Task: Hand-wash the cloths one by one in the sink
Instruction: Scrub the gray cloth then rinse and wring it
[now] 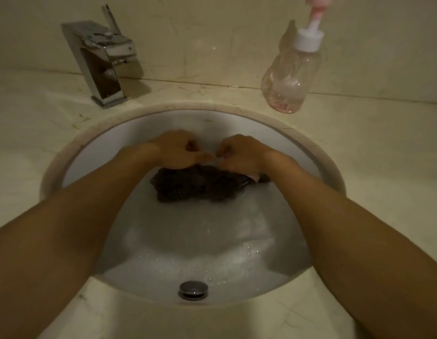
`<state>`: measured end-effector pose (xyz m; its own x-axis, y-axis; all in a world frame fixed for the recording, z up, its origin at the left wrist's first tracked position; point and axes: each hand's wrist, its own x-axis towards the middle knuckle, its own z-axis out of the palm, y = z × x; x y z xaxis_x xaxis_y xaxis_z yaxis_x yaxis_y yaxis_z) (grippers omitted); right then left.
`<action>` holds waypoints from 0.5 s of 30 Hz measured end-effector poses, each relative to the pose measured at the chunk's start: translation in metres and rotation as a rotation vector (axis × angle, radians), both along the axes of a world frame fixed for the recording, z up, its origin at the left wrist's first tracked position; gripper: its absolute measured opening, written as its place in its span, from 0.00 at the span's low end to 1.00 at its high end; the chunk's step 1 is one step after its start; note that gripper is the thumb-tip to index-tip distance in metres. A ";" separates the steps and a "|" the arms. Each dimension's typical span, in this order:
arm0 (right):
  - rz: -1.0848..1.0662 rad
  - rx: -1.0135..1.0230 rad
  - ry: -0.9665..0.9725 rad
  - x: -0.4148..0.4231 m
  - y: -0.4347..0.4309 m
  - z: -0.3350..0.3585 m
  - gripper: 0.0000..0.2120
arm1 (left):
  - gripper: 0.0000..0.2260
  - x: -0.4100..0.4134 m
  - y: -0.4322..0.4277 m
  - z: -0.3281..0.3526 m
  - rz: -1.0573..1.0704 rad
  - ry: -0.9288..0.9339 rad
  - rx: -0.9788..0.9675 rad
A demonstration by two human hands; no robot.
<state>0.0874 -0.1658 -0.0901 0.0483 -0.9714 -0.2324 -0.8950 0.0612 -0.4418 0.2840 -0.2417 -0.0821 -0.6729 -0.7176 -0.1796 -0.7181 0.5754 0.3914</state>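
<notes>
The fingers [189,146] of the left hand [178,149] are curled in tight, and so are those of the right hand [239,152]. The two fists meet knuckle to knuckle near the back wall of the sink [109,148]. The grip is partly hidden, but the upper edge of the dark cloth [200,185] runs up under both fists, so I judge that each hand holds a bunch of it, as for rubbing. The rest of the cloth hangs as a crumpled wad just below the hands, its lower part in the water [188,241] at the middle of the sink.

Rubbing hard this high in the sink could throw suds over its rim onto the worktop [29,123]. A slack grip would let the wad slip down into the cloudy water. The stopper [193,289] sits at the front of the sink between the forearms, and a knock that lifts it would drain the wash.

The sink holds grey, bubbly water partway up its wall, and this one cloth. Behind the sink to the right stands a clear pump bottle [293,77] with only a little pinkish liquid at the bottom. Behind the sink to the left is the tap [100,62], and I see no water running from it.
</notes>
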 end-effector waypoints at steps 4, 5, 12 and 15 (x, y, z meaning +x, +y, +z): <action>0.231 0.403 0.057 0.010 0.009 -0.003 0.39 | 0.41 -0.005 0.007 -0.010 -0.263 -0.365 0.233; 0.230 0.377 0.120 0.013 0.009 -0.009 0.42 | 0.47 -0.004 0.005 -0.016 -0.272 -0.409 0.181; -0.134 0.186 -0.265 0.015 0.000 -0.010 0.06 | 0.29 0.003 0.008 -0.005 -0.038 -0.201 0.336; -0.173 0.188 -0.170 0.006 -0.001 -0.005 0.15 | 0.45 0.010 0.000 -0.003 0.024 -0.128 0.185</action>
<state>0.0939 -0.1673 -0.0955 -0.0602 -0.9094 -0.4115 -0.7784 0.3009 -0.5510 0.2940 -0.2416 -0.0847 -0.6191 -0.6802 -0.3925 -0.7815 0.4840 0.3938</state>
